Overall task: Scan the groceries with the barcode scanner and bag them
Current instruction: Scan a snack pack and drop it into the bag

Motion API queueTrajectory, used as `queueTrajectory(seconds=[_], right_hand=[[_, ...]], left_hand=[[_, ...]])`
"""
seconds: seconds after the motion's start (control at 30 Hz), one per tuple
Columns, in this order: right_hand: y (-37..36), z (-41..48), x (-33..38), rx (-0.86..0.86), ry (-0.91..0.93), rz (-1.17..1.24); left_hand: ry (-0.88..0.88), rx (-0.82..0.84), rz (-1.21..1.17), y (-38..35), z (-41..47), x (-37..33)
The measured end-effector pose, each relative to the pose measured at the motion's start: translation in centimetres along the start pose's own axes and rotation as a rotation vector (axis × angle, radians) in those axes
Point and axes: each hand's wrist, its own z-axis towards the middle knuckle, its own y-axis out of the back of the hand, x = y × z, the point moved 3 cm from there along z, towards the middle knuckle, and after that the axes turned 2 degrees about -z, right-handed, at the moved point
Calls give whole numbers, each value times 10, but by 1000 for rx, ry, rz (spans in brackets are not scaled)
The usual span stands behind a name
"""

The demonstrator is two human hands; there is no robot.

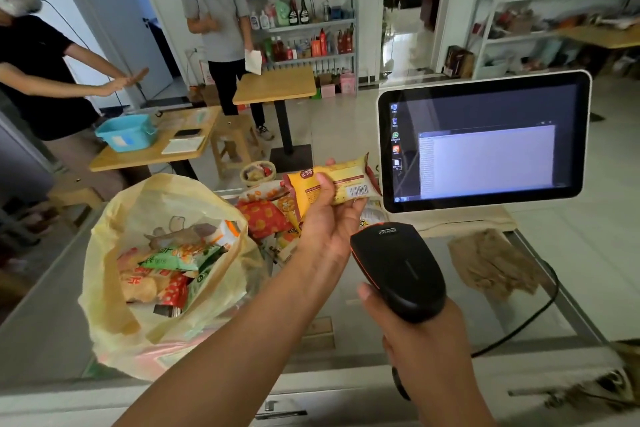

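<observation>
My left hand (325, 218) holds a yellow snack packet (341, 184) above the counter, its barcode facing me. Just below and to the right, my right hand (415, 333) grips the black barcode scanner (398, 267), whose head points up toward the packet. A pale yellow plastic bag (114, 305) stands open at the left with several snack packets inside. More loose snack packets (266, 215) lie on the counter behind my left wrist.
A white touchscreen monitor (485, 142) stands at the right on the counter. A crumpled brown paper bag (491, 263) lies below it, beside the scanner's black cable (540, 315). Two people stand beyond the counter near wooden tables, a blue basket (126, 132) and shelves.
</observation>
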Motion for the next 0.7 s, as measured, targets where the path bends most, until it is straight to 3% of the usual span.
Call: queueTrajectory(seconds=[0.3, 0.53, 0.7], right_hand=[[6, -3, 0, -26, -5, 11], [8, -2, -2, -24, -10, 23], [5, -1, -5, -34, -6, 44]], left_hand=[[16, 22, -124, -2, 1, 0], [27, 4, -111, -4, -1, -2], [8, 109, -7, -13, -14, -15]])
